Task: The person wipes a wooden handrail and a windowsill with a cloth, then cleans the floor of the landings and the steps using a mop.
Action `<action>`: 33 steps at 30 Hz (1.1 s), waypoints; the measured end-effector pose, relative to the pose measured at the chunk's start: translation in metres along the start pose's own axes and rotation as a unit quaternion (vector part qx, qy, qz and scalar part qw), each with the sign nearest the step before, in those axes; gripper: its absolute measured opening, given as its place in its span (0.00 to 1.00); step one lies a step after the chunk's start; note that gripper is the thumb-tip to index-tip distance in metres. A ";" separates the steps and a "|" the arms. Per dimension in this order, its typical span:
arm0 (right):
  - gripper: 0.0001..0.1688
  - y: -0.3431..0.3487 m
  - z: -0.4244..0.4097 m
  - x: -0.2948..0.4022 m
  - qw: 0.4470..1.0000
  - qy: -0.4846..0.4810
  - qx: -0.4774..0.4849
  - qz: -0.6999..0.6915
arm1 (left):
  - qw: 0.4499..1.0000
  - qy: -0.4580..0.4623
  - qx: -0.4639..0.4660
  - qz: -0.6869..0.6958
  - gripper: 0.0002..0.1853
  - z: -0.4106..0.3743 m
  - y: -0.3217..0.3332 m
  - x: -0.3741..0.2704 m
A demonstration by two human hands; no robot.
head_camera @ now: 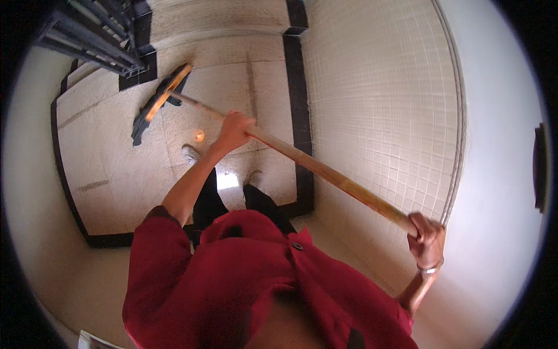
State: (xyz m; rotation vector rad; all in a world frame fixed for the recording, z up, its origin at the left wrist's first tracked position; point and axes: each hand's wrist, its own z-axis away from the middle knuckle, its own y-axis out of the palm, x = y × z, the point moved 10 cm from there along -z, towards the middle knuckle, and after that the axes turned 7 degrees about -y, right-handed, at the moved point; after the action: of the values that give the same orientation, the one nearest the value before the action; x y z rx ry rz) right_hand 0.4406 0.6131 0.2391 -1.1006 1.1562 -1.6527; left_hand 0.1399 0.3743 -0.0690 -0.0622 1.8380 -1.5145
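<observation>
A long wooden handle runs slantwise across my body to a wooden mop or squeegee head. Dark cloth hangs from both sides of that head and lies against the floor. Midway along the handle, my left hand is wrapped around it. My right hand grips the upper end near the tiled wall, with a metal band on the wrist. The head rests on the speckled tile floor, left of centre and beyond my feet.
Dark metal railing stands at the upper left, its foot on a black tile base. Steps adjoin the floor at the top. A tiled wall rises on the right, above a black skirting. My shoes are below the handle.
</observation>
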 end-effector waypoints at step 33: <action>0.23 -0.026 0.244 -0.079 0.966 0.023 0.058 -0.249 | 0.900 0.090 0.364 0.224 0.15 0.078 0.296 -0.295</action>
State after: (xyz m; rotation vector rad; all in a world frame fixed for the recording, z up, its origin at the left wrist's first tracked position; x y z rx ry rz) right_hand 0.6908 0.6342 0.2963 -1.3578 0.8346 -2.1080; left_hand 0.5161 0.5386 -0.1783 0.8224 1.1790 -1.7908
